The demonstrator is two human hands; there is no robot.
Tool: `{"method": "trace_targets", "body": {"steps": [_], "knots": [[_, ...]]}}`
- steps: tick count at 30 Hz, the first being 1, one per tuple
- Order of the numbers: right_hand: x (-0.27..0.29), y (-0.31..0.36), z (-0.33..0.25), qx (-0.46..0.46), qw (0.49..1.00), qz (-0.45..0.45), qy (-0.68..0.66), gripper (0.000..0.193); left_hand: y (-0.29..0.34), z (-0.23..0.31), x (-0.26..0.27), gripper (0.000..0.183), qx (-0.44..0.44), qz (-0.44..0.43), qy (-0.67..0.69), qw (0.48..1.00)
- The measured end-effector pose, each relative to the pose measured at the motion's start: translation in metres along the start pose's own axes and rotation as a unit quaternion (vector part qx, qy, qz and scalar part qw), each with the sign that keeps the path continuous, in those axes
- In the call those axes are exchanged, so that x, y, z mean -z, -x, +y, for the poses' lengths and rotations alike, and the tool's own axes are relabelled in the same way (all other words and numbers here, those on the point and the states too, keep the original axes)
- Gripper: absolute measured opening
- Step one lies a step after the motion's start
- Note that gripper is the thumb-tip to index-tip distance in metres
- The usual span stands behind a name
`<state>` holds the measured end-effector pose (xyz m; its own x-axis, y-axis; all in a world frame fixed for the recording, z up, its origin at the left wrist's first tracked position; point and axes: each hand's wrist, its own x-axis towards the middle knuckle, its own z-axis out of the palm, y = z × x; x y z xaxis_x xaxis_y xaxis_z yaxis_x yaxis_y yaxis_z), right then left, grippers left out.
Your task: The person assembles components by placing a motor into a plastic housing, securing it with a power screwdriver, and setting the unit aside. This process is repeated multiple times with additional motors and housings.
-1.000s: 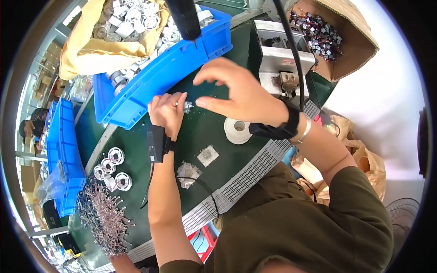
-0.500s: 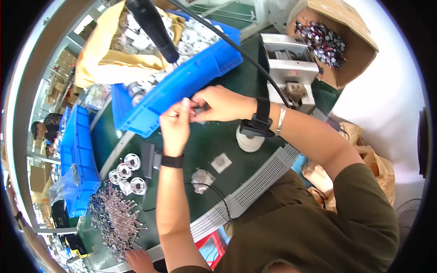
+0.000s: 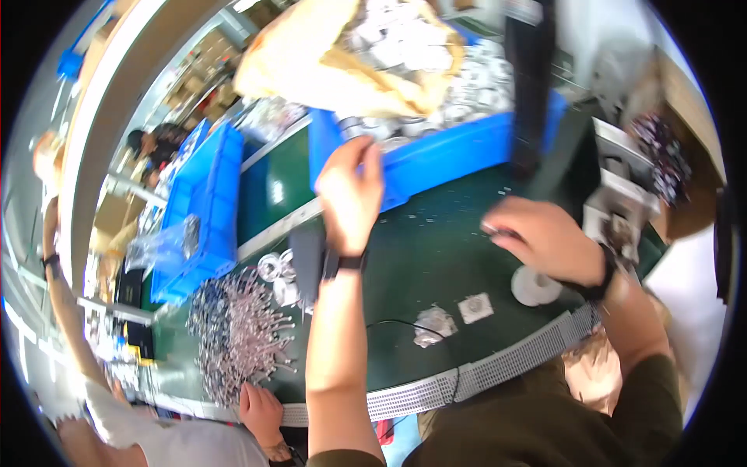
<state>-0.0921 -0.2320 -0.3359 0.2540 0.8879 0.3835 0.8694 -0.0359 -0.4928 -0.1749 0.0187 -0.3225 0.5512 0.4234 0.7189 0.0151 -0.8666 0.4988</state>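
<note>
My left hand (image 3: 350, 191) is at the front rim of the blue bin (image 3: 459, 167), its fingers bent close together beside the white parts. Anything between those fingertips is too blurred to make out. Over the green table, to the right, my right hand (image 3: 545, 240) is closed in a pinch; what it grips cannot be made out. White round plastic parts (image 3: 486, 78) fill the bin, and an open yellow bag (image 3: 311, 66) of similar parts lies on top. Below my right hand stands a white round piece (image 3: 535, 286).
A black tool (image 3: 531, 93) hangs before the bin. On the table lie a pile of wire leads (image 3: 241, 335), white rings (image 3: 272, 267), a clear packet (image 3: 434, 325) and a square white piece (image 3: 475, 308). A co-worker's hand (image 3: 261, 414) rests by the leads. A metal fixture (image 3: 618, 167) stands right.
My hands, together in front of the bin before, are now apart: the left at the rim, the right off to the right. The view has swung left, showing more of the co-worker.
</note>
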Motion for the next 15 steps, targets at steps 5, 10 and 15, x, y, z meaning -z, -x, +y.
{"method": "trace_targets", "body": {"steps": [5,10,15], "knots": [[-0.003,0.035,-0.022,-0.07,0.993,0.027,-0.092,0.016,-0.07,-0.065,-0.042,0.032,-0.04,-0.257,-0.245,0.934],[-0.026,0.063,0.009,-0.161,0.967,0.053,-0.191,0.015,-0.087,-0.088,-0.092,0.034,-0.084,-0.314,-0.208,0.922],[-0.036,0.074,0.025,-0.255,0.909,0.113,-0.311,0.014,-0.079,-0.098,-0.1,0.026,-0.061,-0.246,-0.159,0.954]]}}
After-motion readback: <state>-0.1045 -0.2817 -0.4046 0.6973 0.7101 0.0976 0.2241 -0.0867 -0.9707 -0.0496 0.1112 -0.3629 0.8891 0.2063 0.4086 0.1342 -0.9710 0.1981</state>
